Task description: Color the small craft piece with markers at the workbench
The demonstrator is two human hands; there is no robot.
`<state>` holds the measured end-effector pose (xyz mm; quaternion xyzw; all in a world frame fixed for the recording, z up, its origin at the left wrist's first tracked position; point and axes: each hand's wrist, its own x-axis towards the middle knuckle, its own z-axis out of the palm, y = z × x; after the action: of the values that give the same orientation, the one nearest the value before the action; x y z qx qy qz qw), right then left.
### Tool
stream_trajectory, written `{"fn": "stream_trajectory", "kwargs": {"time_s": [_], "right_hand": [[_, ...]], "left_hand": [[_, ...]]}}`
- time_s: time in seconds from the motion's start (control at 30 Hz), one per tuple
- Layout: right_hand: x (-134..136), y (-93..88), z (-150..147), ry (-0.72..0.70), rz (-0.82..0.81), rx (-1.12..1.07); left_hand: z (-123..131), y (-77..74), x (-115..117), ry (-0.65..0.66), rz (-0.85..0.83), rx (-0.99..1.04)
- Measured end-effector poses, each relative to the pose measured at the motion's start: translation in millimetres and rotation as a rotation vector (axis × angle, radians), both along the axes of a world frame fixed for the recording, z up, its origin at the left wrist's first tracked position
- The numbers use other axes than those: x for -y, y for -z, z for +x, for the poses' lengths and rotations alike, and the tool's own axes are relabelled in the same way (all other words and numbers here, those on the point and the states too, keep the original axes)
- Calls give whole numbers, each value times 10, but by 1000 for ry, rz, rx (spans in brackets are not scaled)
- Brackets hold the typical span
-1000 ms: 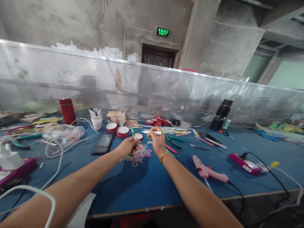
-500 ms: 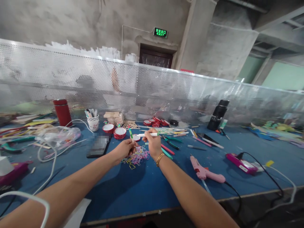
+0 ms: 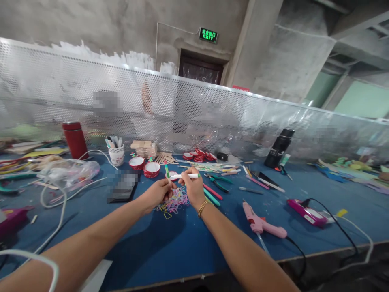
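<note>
My left hand (image 3: 160, 193) pinches the lower end of a flat stick (image 3: 167, 169) coloured green with a red tip, held upright. My right hand (image 3: 193, 185) grips a white marker (image 3: 189, 176) that lies nearly level, its tip pointing left at the stick. The tip looks to touch the stick or be very close to it. Below and between the hands is a pile of pastel loops (image 3: 176, 201) on the blue table (image 3: 170, 247). Red-rimmed round tins (image 3: 151, 169) stand just behind my left hand.
A phone (image 3: 123, 187), a cup of pens (image 3: 116, 155) and a red flask (image 3: 75, 140) are at the left. Pliers (image 3: 218, 183), a pink glue gun (image 3: 261, 223), a black bottle (image 3: 278, 148) and a purple power strip (image 3: 306, 212) are at the right. Cables cross both sides.
The marker in my right hand has moved left, its tip closer to the stick. My left hand keeps its hold. The whole view has shifted slightly.
</note>
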<state>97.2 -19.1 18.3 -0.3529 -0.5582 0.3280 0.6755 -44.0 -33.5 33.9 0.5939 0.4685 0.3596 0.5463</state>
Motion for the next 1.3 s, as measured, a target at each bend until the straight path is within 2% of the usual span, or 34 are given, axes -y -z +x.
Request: {"fn": "stream_trajectory", "kwargs": {"time_s": [0.3,0.6,0.87,1.2,1.3], "right_hand": [[-34,6,31,3,-17,-24],[13,-45,58,20,-15,-23],[20,10,37,3,-35,90],[-13,18,64,75,-31,108],[1,21,56,59,-36,101]], "left_hand": [[46,145,1,54,-43,-5],[49,84,25,52,-46,-21],[35,119,11,59,-13,10],[45,117,9,48,-1,15],[47,126,8,46,-3,24]]}}
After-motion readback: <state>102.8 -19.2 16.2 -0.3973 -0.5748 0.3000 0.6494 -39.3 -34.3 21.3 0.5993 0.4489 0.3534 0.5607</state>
